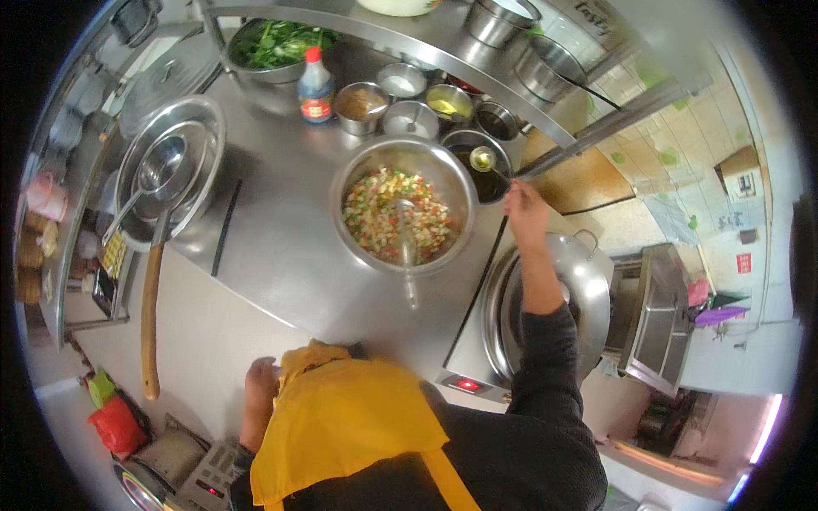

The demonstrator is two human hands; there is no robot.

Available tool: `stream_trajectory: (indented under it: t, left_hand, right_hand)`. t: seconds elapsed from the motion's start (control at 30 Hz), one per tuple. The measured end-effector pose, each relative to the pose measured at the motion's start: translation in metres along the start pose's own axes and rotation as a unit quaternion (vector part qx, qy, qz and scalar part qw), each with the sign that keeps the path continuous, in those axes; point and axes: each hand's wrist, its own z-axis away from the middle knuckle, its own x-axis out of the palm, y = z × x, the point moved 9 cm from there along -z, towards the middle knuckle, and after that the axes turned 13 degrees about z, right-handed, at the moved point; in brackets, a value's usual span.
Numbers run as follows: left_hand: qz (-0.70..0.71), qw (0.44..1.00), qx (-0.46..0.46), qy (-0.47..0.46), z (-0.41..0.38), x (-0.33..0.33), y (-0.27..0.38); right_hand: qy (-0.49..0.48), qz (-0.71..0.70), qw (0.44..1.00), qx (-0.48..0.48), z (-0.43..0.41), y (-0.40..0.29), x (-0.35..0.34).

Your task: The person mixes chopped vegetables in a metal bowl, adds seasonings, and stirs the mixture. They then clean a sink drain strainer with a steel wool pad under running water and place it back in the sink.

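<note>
My right hand [529, 211] grips the thin handle of a small metal ladle [482, 159]. The ladle's bowl is over a round metal pot of dark liquid [489, 186]; whether it touches the liquid is unclear. Left of that pot stands a large steel mixing bowl [343, 237]. Finely diced red, green and pale food [383, 217] fills its bottom, with a metal spoon [407, 255] resting in it and its handle over the rim. My left hand [260, 384] hangs low beside the yellow apron [351, 428], in front of the steel counter [281, 223]. Its fingers are partly hidden.
Behind the bowl are a red-capped sauce bottle [316, 89] and several seasoning pots [362, 110]. At the left edge, a steel basin [214, 128] holds a long wooden-handled ladle [152, 319]. A lidded pan [585, 274] sits under my right arm. Overhead runs a metal shelf [409, 48].
</note>
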Motion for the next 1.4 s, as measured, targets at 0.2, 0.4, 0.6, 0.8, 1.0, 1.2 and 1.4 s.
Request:
stream_trajectory:
  t: [0.2,0.4,0.6,0.8,1.0,1.2,1.4]
  left_hand:
    - [0.212,0.922,-0.323,0.008,0.015,0.014,-0.013]
    - [0.248,0.926,-0.282,-0.037,0.009,0.020,0.003]
    - [0.261,0.927,-0.266,-0.024,0.009,0.019,-0.010]
    - [0.293,0.928,-0.231,-0.012,-0.001,0.024,-0.013]
    - [0.154,0.963,-0.215,-0.052,-0.005,0.017,0.006]
    - [0.196,0.957,-0.192,-0.094,-0.008,0.028,0.010]
    - [0.139,0.958,-0.240,-0.077,-0.009,0.021,0.016]
  right_hand:
    - [-0.014,0.112,0.993,-0.034,-0.008,0.028,0.037]
    - [-0.008,-0.147,0.969,0.200,-0.004,0.040,0.020]
    - [0.012,-0.187,0.968,0.164,-0.012,0.014,-0.010]
    - [0.031,-0.185,0.967,0.170,-0.001,0.000,-0.023]
    - [0.029,-0.238,0.965,0.103,0.033,-0.068,-0.041]
    - [-0.024,-0.009,0.994,-0.109,0.098,-0.134,-0.026]
    - [-0.063,0.281,0.873,-0.393,0.152,-0.171,0.006]
